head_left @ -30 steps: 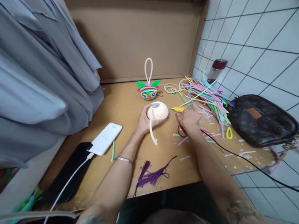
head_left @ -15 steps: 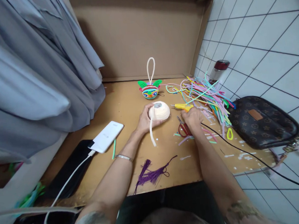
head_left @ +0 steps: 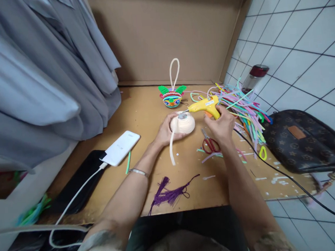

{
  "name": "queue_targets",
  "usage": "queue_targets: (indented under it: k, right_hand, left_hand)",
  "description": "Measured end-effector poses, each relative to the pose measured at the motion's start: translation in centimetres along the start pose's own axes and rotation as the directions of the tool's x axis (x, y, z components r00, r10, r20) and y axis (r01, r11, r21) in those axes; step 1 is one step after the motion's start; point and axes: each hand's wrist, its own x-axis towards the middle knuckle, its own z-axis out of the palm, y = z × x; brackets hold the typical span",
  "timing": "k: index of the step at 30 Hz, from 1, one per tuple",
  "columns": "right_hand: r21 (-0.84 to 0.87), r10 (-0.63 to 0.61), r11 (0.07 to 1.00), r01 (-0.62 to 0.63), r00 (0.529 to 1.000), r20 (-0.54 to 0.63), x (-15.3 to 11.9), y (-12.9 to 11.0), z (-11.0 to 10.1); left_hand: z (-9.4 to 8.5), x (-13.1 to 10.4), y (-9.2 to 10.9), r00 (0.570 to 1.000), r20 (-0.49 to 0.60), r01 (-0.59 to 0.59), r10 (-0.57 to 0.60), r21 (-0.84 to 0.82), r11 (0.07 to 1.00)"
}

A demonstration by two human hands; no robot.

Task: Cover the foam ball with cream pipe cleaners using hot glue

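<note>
My left hand (head_left: 165, 130) is wrapped round the left side of a cream ball (head_left: 188, 125) wound with cord, with a grey patch on top. A loose cream strip (head_left: 172, 150) hangs from it toward me. My right hand (head_left: 221, 124) grips the handle of a yellow glue gun (head_left: 204, 104), whose metal tip points left at the top of the ball, by the grey patch. Whether the tip touches is too small to tell. Behind the ball sits a colourful animal-head ornament (head_left: 172, 98) with green ears and a cream loop.
Red-handled scissors (head_left: 210, 145) lie near my right wrist. Coloured strips (head_left: 244, 112), a jar (head_left: 254, 79) and a brown bag (head_left: 306, 140) are at right. A purple tassel (head_left: 169, 196) lies in front; a white power bank (head_left: 121, 148) is at left.
The glue gun has been raised and moved left, from lying low beside the ball to its top. My right hand now holds it by the handle. The view has shifted slightly.
</note>
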Motion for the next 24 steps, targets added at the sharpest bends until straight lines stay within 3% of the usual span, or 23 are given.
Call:
queue_targets:
  k: [8,24]
  right_hand:
    - [-0.003,-0.176,0.984,0.176,0.984,-0.032,-0.18,0.52,-0.04]
    - [-0.009,-0.232,0.973,0.232,0.973,0.006,-0.3,0.21,-0.45]
  left_hand:
    - [-0.1,-0.07,0.26,1.0,0.017,0.016,-0.016,0.024,1.0]
    - [-0.14,-0.12,0.54,1.0,0.028,-0.015,0.015,0.022,1.0]
